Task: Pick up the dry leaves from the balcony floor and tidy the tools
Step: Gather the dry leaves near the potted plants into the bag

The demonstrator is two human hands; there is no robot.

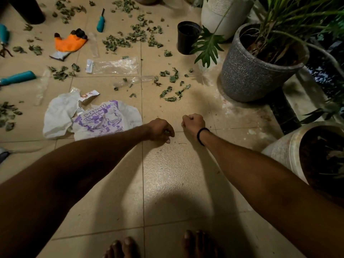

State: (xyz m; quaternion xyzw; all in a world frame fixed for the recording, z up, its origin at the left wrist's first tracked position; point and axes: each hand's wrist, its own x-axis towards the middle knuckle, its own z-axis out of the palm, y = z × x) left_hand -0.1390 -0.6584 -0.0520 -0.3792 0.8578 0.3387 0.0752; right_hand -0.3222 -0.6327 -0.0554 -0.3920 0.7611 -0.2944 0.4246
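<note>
Dry green leaves (173, 90) lie scattered over the beige tiled floor, thickest at the back (134, 37). My left hand (161, 130) is low on the floor with its fingers curled round a few dry leaves. Close beside it, my right hand (192, 123) is closed in a fist; what it holds is hidden. A teal-handled tool (18, 78) lies at the far left, another teal tool (100, 22) at the back, and a third (4, 37) at the left edge. An orange and black glove (69, 42) lies among them.
A crumpled white and purple plastic bag (96, 120) lies left of my hands, with a clear plastic sleeve (113, 67) behind it. A grey plant pot (260, 67), a small black pot (187, 37), a white pot (223, 15) and another pot (290, 155) crowd the right side. My bare feet (158, 246) are at the bottom.
</note>
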